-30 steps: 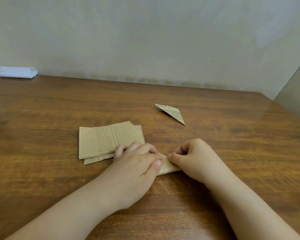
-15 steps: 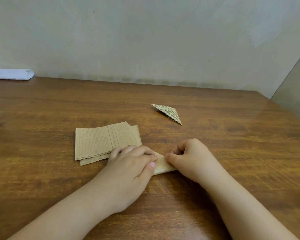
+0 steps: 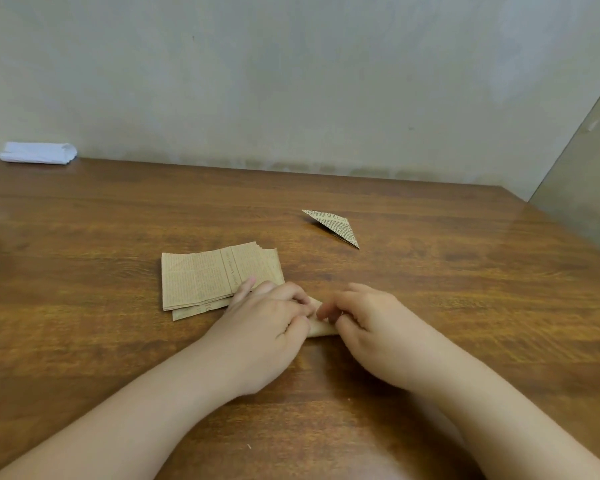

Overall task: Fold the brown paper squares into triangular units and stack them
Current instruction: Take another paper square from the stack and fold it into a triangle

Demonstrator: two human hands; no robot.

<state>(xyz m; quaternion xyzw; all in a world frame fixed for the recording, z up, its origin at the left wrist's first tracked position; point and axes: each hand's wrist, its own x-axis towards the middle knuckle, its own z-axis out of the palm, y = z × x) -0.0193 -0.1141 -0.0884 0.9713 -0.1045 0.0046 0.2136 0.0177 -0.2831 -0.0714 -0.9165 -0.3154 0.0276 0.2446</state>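
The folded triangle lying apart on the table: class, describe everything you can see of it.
The folded triangle is tan paper printed with dark newspaper-style text. It is a long, narrow triangle with sharp points, one toward the far left, one toward the near right, and its layered edge casts a thin shadow. It lies on the wooden table, beyond and to the right of the stack of unfolded sheets, apart from it. Neither hand touches it.

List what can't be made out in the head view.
- Paper being folded: mostly hidden under left hand and right hand; fold shape unreadable.
- Stack of brown paper squares: sheet count too fine; near corner covered by left hand.
- Print on folded triangular unit: too small.
- White folded item: too far to identify.
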